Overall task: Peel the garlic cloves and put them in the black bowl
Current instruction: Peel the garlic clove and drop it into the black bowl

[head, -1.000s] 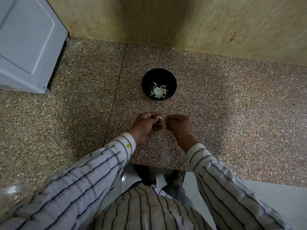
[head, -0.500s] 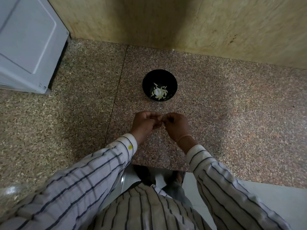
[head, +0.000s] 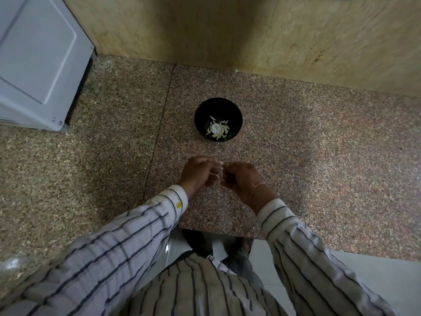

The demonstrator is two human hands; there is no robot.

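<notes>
A: Quick one. We see the left hand (head: 198, 173) and right hand (head: 242, 179) curled in, fingertips meeting just above the speckled pinkish-brown granite counter (head: 319, 167). Both look pinched on a small pale garlic clove (head: 218, 173), mostly hidden by the fingers.

B: Agreed. We judge it light, firm, a bit slick once bare; the skin is papery and tears easily. Best to hold the body in one hand and pick at a tip with the other hand's nails.

A: The round black bowl (head: 237, 115) sits just beyond the hands, apart from them, with a whitish heap and pale slivers (head: 217, 131) inside. Peeled garlic or skins, we can't tell.

B: Surface?

A: Hard, polished, flat, with one seam left of the bowl. A dropped clove could roll or blend into the speckle.

B: Room?

A: Beige stone wall (head: 227, 37) behind, a white appliance (head: 38, 60) at the far left, pale floor below the counter edge. Dim light.
</notes>
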